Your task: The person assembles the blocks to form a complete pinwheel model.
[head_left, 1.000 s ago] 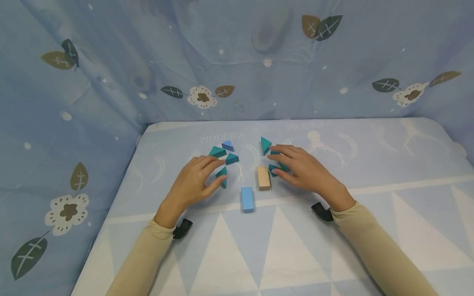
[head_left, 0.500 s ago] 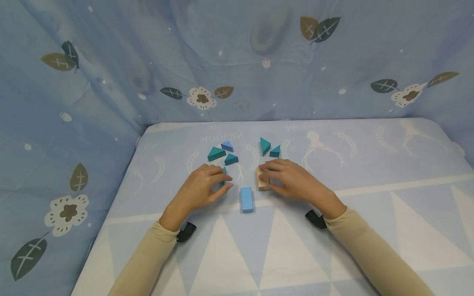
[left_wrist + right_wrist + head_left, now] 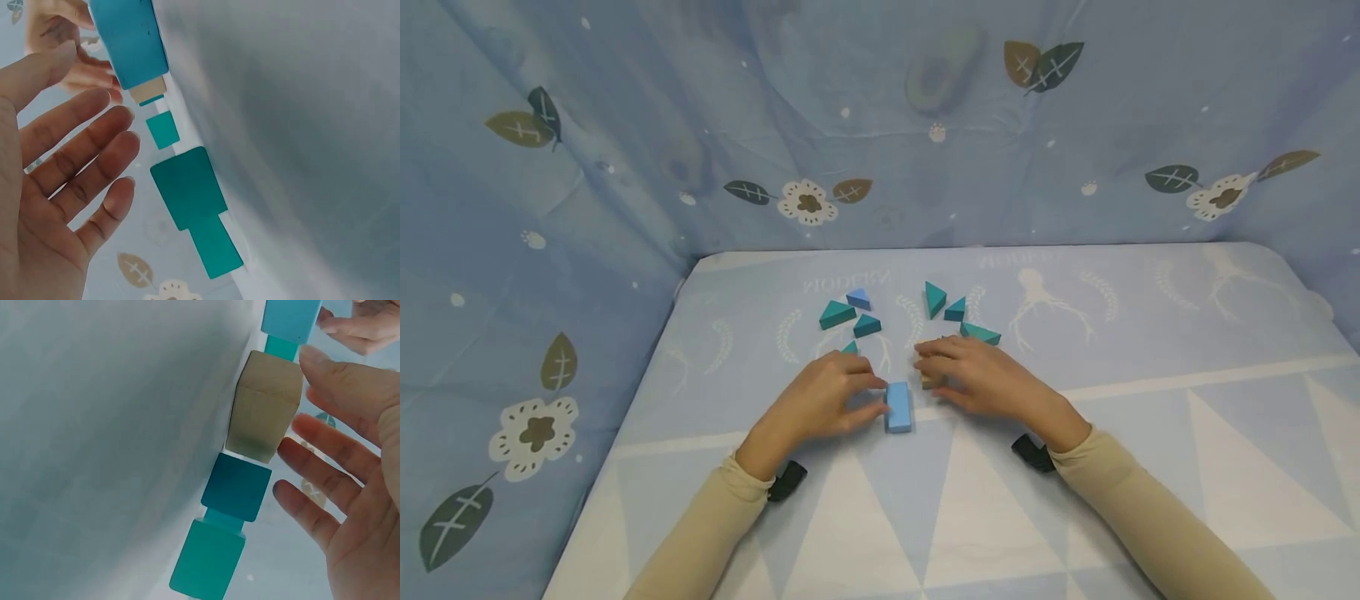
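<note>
My left hand is just left of the light blue rectangular block, its thumb and forefinger tips close to that block's left edge. Its fingers look relaxed and apart in the left wrist view, holding nothing. Over the plain wooden block hovers my right hand, hiding most of it in the head view. In the right wrist view the wooden block stands beside the loosely spread fingers, with the thumb tip near its edge; whether they touch I cannot tell.
Beyond the left hand lie green triangular blocks and a blue triangular block. More green triangular blocks sit beyond the right hand, one close to its knuckles. A patterned cloth covers the table; a curtain hangs behind.
My right hand has moved left and nearer from the green triangular blocks to the wooden block. My left hand has come right and nearer, from the triangular blocks to the light blue block.
</note>
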Demonstrator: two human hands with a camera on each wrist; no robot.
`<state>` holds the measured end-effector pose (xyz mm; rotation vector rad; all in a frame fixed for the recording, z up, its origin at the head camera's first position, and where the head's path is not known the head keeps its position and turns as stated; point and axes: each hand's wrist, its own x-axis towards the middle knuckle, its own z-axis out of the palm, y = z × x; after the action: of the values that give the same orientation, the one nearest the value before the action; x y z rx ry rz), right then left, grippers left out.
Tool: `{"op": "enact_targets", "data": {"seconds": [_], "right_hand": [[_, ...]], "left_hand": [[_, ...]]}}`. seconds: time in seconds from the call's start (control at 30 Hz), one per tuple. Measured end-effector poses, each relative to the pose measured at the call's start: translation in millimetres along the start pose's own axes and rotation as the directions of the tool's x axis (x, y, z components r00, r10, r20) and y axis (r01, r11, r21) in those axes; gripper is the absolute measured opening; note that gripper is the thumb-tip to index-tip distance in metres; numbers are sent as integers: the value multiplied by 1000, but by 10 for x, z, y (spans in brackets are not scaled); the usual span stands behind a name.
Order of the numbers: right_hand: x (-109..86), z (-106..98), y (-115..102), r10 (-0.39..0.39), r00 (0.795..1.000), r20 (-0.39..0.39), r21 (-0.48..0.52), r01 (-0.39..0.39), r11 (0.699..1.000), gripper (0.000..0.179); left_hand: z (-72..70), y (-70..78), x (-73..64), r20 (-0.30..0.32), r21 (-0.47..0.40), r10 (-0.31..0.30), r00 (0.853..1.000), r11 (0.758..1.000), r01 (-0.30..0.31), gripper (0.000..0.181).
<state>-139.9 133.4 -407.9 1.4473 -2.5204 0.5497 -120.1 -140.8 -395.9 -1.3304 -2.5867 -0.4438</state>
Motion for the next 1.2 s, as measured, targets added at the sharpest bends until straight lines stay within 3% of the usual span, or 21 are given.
{"op": "enact_targets", "data": {"seconds": [0.13, 0.47, 0.87, 1.2], "right_hand": [[-32, -20, 10, 32, 999, -25, -31, -33, 999, 34], [-36, -32, 27, 79, 997, 24, -43, -78, 996, 28], [-16, -20, 51, 106, 994, 32, -18, -105, 994, 25], [-38, 5, 41, 125, 992, 35, -42, -123, 991, 28]], "left_hand": [[17, 41, 14, 16, -16, 19, 1000, 1000, -18, 32], [38, 100, 10, 74, 16, 4, 997, 1000, -5, 42], [57, 112, 6, 80, 9, -35, 996, 999, 34, 42], [94, 204, -69, 51, 89, -23, 998, 996, 18, 36]]}}
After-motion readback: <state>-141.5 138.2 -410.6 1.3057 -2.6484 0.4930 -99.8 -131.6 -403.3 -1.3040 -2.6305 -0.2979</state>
